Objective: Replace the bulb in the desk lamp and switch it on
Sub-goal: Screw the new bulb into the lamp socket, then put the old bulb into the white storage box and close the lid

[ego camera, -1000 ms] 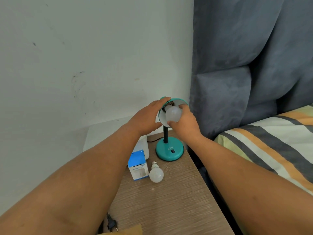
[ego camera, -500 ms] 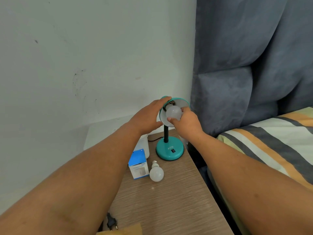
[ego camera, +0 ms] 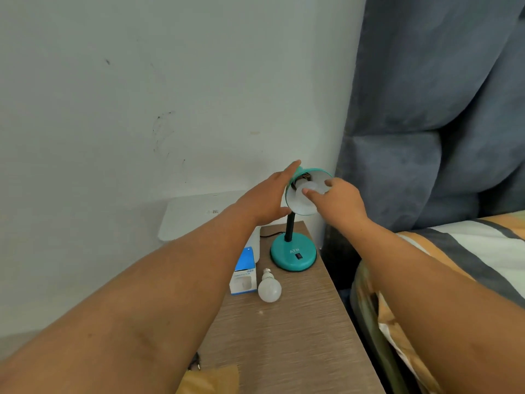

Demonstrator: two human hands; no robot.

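A pale wall (ego camera: 142, 109) fills the left, a grey padded headboard (ego camera: 426, 95) the right, with a striped bed (ego camera: 483, 251) below it. Between them runs a wood-grain nightstand (ego camera: 298, 336), its long side going away from the viewer toward the wall.

At its far end stands the lamp (ego camera: 293, 253): a teal round base flat on the top, a black neck rising upright, and a teal shade (ego camera: 301, 204) tilted so its white inside opens toward the viewer and a little down.

The left hand (ego camera: 267, 199) lies flat and spread against the shade's left outer side, fingers stretched up over the rim, steadying it without closing round it. The right hand (ego camera: 338, 200) reaches into the shade's mouth, thumb and fingertips pinched on the bulb (ego camera: 312, 187) there. That bulb's axis runs along the shade's, globe outward toward the viewer, base hidden deep by the socket.

Near the base's front left a spare bulb (ego camera: 269, 288) lies on its side, screw cap pointing to the wall, globe to the viewer. A blue-and-white box (ego camera: 243, 273) stands touching its left. A black plug (ego camera: 196, 362) lies at the near edge.
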